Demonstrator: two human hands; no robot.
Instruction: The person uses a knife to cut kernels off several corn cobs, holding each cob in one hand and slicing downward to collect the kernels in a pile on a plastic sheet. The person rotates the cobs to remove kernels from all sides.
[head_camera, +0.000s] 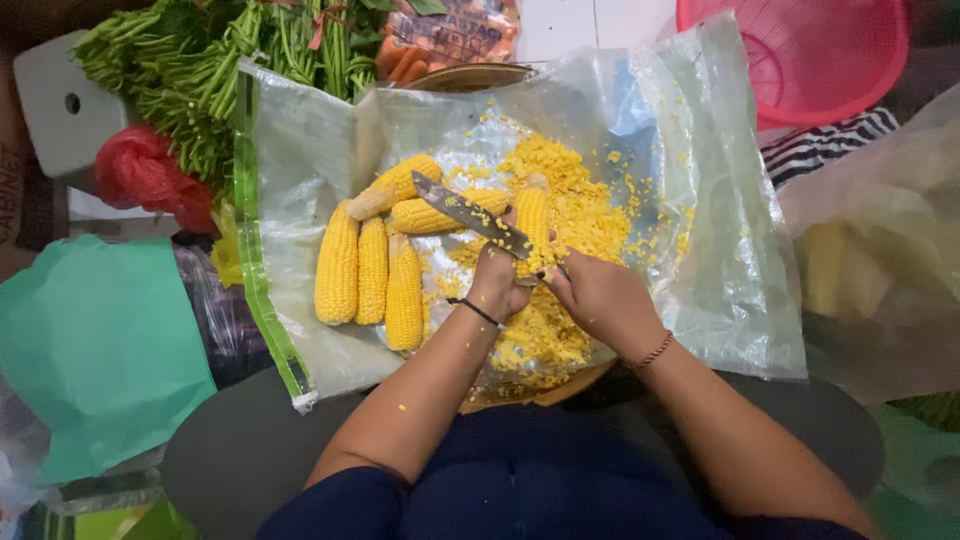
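Five whole cobs: about five uncut corn cobs (372, 270) lie left of the hands on the clear plastic sheet (730, 270); three stand side by side, two more lie crosswise just beyond them.
Left hand: the left hand (497, 283) is closed around the handle of a knife (470, 213), whose blade points far and left, above the crosswise cobs.
Right hand: the right hand (597, 297) is wrapped around the near end of an upright corn cob (531, 218); the fingers curl tight on it.
Cob in hand: it stands between the two hands, touching both, with its far end pointing away from the person and the blade lying against its left side.
Cut kernels: a broad heap of loose kernels (575, 205) spreads from the far right of the sheet down under the hands; stray kernels dot the plastic to the right.
Progress: judging by the size of the heap, several cobs are already stripped; one is in hand and about five are left, so the work looks roughly halfway or a little past.
Surroundings: bunches of long green beans (200, 70) lie far left, a pink plastic basket (800, 60) far right, a teal bag (95, 340) near left.
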